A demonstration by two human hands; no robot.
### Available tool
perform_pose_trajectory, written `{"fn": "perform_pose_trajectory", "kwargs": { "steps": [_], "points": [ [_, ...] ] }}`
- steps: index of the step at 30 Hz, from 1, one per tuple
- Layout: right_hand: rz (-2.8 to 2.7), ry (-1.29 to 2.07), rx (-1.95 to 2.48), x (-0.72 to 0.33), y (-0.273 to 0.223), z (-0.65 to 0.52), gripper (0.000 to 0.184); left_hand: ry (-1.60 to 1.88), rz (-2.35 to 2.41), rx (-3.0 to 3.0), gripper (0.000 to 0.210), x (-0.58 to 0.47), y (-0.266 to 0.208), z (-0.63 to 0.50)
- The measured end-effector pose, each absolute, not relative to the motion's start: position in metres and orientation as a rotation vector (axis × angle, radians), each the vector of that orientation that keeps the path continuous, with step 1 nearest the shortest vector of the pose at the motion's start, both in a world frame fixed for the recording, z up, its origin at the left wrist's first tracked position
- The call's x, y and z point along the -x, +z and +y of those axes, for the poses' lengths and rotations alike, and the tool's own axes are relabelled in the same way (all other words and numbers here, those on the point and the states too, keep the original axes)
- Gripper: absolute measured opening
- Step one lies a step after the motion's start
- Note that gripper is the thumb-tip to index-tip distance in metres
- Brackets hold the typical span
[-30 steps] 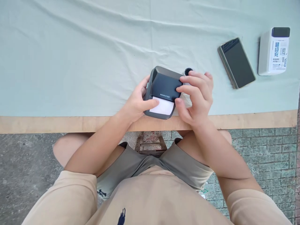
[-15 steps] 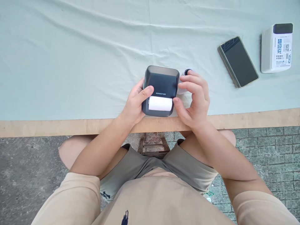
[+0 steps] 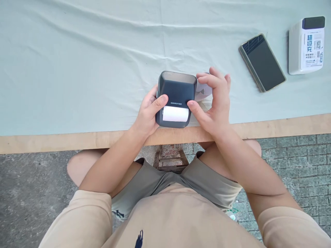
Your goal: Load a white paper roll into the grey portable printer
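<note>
A dark label printer (image 3: 179, 92) is held above the table's near edge, with a white label strip (image 3: 176, 114) showing at its front slot. My left hand (image 3: 150, 110) grips its left side, thumb on top. On the other side, my right hand (image 3: 216, 101) has its fingers spread, and its thumb touches the printer's lower right edge. Behind that hand, partly hidden, lies a white roll (image 3: 203, 91) on the cloth.
A smartphone (image 3: 263, 62), screen up, lies tilted on the pale cloth (image 3: 90, 69) to the right. Beyond it is a white box-shaped device (image 3: 306, 46) with a printed label. A bare wooden edge (image 3: 279, 129) borders the table's front.
My right thumb has come onto the printer's edge and its fingers have lifted and spread. The view has shifted slightly; my left hand keeps its grip.
</note>
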State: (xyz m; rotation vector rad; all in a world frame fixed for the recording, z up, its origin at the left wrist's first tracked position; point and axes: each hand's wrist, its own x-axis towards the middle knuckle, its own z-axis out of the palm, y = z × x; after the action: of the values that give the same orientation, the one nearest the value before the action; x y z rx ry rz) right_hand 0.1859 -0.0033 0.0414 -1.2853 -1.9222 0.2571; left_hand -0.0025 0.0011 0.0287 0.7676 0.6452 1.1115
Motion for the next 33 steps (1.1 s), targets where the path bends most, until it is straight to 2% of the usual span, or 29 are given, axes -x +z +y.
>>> {"fn": "perform_pose_trajectory", "kwargs": {
  "steps": [4,13,17,29,33],
  "points": [
    [-2.008,0.351,1.367,-0.191,0.045,-0.002,0.044,1.102,0.720,-0.759,0.034,0.002,0.029,0.001],
    [-2.009,0.238,1.321,-0.190,0.036,-0.002,0.036,1.117,0.832,-0.700,0.042,-0.004,0.029,0.003],
    [-2.015,0.230,1.315,-0.192,0.033,0.000,0.036,1.150,0.799,-0.691,0.031,-0.002,0.023,0.005],
    [-2.052,0.279,1.171,-0.197,0.046,0.000,0.038,1.182,0.883,-0.704,0.031,-0.003,0.024,0.004],
    [-2.035,0.179,1.118,-0.200,0.045,0.004,0.033,1.218,0.830,-0.685,0.026,-0.002,0.022,0.006]
  ]
}}
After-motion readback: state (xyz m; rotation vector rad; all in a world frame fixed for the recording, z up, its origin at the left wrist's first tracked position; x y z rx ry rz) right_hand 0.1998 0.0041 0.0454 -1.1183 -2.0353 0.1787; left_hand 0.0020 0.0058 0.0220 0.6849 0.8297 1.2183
